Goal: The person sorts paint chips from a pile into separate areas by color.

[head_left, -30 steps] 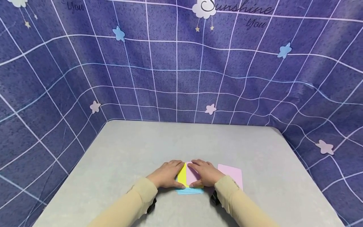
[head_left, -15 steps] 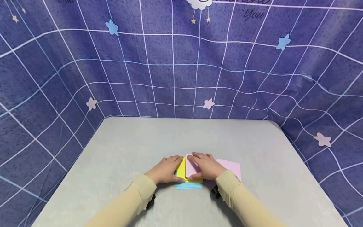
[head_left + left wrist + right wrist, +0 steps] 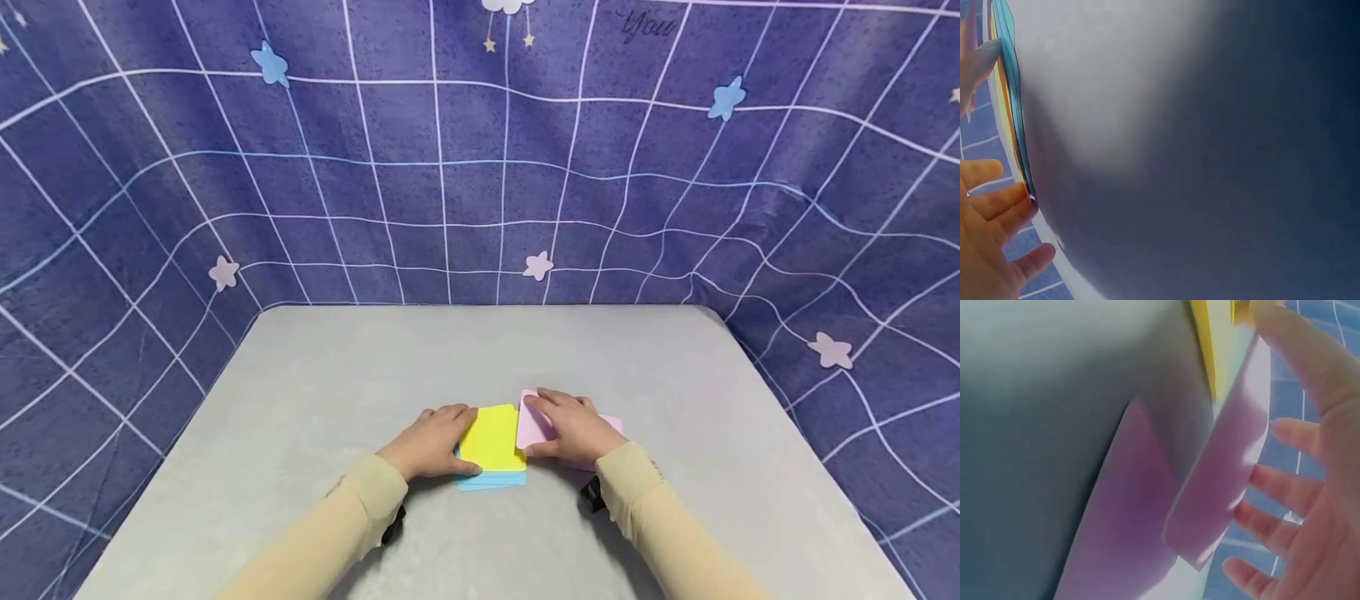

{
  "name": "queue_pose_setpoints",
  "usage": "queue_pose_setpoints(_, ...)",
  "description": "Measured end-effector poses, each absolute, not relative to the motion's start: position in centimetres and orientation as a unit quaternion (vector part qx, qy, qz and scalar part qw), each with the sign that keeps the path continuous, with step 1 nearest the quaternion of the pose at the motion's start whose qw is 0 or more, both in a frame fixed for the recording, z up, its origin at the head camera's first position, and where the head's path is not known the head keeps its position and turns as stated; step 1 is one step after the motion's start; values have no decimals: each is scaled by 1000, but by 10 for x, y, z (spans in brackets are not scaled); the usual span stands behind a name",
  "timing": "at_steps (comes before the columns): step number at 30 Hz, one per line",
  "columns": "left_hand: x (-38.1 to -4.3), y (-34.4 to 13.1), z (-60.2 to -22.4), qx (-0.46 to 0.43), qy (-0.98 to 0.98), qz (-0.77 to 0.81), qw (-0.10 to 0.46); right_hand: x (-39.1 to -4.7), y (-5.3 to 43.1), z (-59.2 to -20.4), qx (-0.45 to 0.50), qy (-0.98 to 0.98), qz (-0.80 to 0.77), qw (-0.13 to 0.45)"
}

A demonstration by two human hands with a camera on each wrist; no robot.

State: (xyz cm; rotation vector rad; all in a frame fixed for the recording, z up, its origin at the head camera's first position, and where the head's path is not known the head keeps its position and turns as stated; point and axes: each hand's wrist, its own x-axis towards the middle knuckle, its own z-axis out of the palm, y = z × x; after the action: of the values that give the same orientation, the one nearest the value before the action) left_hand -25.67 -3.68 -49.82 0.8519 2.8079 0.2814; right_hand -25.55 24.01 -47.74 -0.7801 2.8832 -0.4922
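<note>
My left hand (image 3: 429,443) spans the left side of a stack of square cards, thumb at the near corner and fingers at the far corner. Yellow cards (image 3: 492,440) lie on top, offset over blue cards (image 3: 491,480) that peek out at the left and near edges. In the left wrist view, the thumb and fingertips touch the layered edge of the stack (image 3: 1011,94). My right hand (image 3: 573,429) holds a pink card (image 3: 1225,462) between thumb and fingers, tilted, at the stack's right edge. Beneath that hand another pink card (image 3: 1125,519) lies on the table, partly hidden.
A pale grey table (image 3: 360,358) extends around the cards on all sides. Behind it and along both sides hangs a blue curtain (image 3: 480,192) with a grid and stars.
My right hand has drawn the pink card off the yellow cards to the right, over the other pink card. The left hand stays at the stack, and more yellow shows.
</note>
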Motion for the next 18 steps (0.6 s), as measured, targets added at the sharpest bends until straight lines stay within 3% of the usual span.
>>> queue_pose_setpoints(18, -258, -27, -496, 291, 946, 109, 91, -234, 299, -484, -214, 964, -155, 24)
